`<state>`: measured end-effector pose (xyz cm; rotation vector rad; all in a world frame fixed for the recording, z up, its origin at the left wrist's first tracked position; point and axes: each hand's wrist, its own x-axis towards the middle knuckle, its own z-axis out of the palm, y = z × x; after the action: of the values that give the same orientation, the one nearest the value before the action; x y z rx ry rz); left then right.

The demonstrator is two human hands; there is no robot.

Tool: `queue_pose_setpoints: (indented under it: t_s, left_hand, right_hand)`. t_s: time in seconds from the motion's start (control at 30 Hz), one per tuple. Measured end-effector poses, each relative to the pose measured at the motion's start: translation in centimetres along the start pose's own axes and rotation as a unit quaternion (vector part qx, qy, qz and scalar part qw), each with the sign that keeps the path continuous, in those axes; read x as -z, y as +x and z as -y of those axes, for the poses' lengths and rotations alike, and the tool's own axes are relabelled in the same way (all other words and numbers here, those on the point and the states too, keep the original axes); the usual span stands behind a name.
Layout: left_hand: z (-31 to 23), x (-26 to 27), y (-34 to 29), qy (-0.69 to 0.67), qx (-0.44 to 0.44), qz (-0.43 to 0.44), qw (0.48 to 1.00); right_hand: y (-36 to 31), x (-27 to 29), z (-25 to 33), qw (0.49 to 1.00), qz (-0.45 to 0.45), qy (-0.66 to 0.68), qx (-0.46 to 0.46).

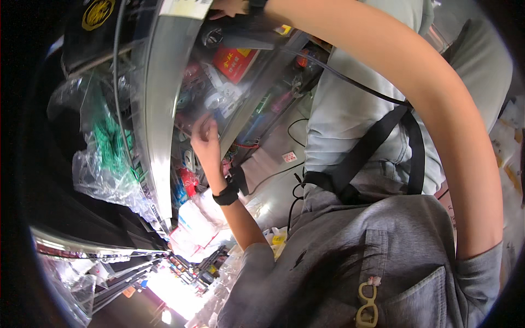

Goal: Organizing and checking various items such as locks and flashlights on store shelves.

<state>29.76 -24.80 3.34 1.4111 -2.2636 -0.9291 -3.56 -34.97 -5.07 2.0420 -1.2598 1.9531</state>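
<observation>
Left hand reaches into cluttered shelf, fingers curled on what looks like a clear packet, its long axis unclear. Right hand far, top edge, grip unreadable. Green bagged parts left.

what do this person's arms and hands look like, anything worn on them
Both forearms are bare, with no gloves. The left hand has a black band around its wrist, and a short grey sleeve starts above the elbow. The right hand shows only partly at the top edge, with a dark band at its wrist; its arm ends in a matching grey short sleeve. No rings or markings are visible.
</observation>
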Motion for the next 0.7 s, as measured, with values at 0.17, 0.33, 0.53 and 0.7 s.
queue_pose_setpoints:
  t_s: [0.17, 0.33, 0.53, 0.7]
  left_hand:
    - [-1.7, -4.3, 1.2, 0.111, -0.011, -0.090, 0.990]
    - [-1.7, -8.5, 3.3, 0.216, -0.022, -0.147, 0.965]
    - [1.2, -6.3, 5.1, 0.154, -0.007, -0.107, 0.982]
    - [-0.2, -2.8, 2.7, -0.262, 0.152, -0.108, 0.947]
  right_hand:
    - [0.5, 2.7, 4.4, 0.961, -0.068, 0.143, -0.225]
    - [-0.3, 7.7, 12.0, 0.822, -0.161, 0.362, -0.409]
    - [-3.1, 9.1, 15.6, 0.765, -0.107, 0.422, -0.476]
    - [-4.3, 8.6, 18.7, 0.754, -0.048, 0.415, -0.508]
